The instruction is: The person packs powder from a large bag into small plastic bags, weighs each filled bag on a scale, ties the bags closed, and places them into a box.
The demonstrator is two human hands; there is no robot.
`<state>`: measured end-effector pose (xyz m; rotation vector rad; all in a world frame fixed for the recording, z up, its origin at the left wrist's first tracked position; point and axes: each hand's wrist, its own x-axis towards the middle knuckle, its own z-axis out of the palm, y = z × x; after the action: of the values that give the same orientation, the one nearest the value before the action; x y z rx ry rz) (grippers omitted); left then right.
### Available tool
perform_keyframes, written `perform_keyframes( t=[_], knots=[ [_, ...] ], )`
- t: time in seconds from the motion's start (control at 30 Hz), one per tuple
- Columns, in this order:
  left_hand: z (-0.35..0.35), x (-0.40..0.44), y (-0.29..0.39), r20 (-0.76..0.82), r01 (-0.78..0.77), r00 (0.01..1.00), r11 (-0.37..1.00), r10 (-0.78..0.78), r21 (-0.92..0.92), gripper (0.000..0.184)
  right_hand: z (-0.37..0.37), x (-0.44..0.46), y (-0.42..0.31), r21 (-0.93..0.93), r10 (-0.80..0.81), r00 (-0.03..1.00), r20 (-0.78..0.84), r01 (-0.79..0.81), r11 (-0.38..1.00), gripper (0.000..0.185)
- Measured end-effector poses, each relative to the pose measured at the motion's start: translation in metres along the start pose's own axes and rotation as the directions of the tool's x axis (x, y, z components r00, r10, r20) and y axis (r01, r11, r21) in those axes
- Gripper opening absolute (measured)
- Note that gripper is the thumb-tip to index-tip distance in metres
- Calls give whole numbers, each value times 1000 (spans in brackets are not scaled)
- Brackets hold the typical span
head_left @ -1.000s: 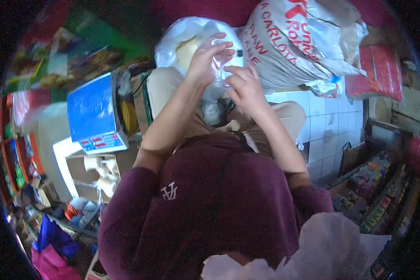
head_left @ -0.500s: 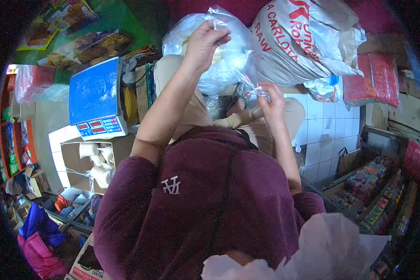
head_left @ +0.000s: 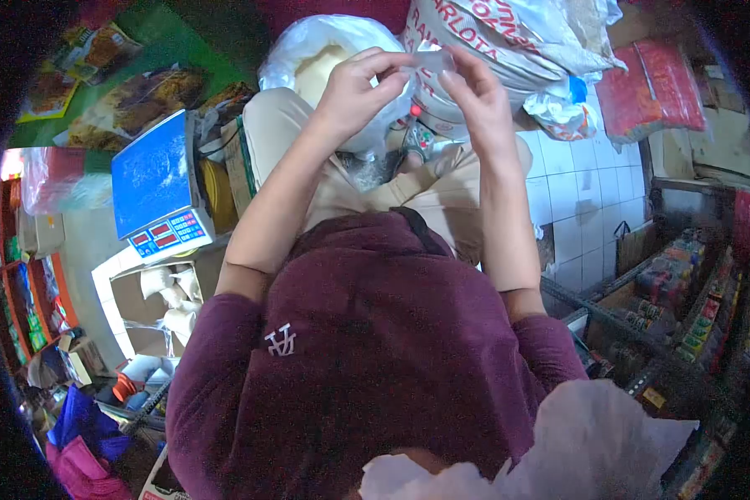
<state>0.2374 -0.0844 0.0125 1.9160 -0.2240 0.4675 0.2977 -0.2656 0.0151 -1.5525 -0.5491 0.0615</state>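
Note:
A small clear plastic bag [head_left: 432, 62] is stretched between my two hands, partly hidden by the fingers. My left hand [head_left: 360, 90] pinches one end of it, and my right hand [head_left: 482, 102] pinches the other between thumb and fingers. Behind my left hand stands a large open clear plastic sack [head_left: 325, 33] with pale cream contents [head_left: 315, 77]. Right behind the hands, a white woven sack [head_left: 492, 37] with red lettering leans close to it.
At left sits a digital scale [head_left: 154, 175] with a blue, powder-dusted top. An open carton [head_left: 129, 292] below it holds filled pale bags [head_left: 175, 287]. Red plastic packs [head_left: 650, 92] are at far right, above a tiled surface [head_left: 567, 183]. Racks of small packets [head_left: 667, 275] stand lower right.
My right hand has risen to meet my left, which has come slightly lower. The plastic bag, earlier stretched diagonally downward between them, is now a short span between the fingertips. The view has shifted slightly.

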Motion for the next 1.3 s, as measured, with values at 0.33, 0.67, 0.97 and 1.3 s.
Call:
perform_keyframes(
  t=[0.33,0.67,0.97,1.3],
  knots=[
    [-5,-13,-30,-397,-9,913,977,95,213,23,-2,-19,20,8,110,994,6,-110,994,9],
    [28,-50,-20,68,388,895,694,-440,-606,21,38,-40,40,255,257,961,101,-275,927,10],
    [13,-39,-39,20,365,926,879,-378,-307,15,39,-40,63,199,346,932,105,-361,911,17],
    [-24,30,-77,-409,54,913,995,-15,82,11,44,30,81,-147,141,989,43,-133,980,17]
  ],
)
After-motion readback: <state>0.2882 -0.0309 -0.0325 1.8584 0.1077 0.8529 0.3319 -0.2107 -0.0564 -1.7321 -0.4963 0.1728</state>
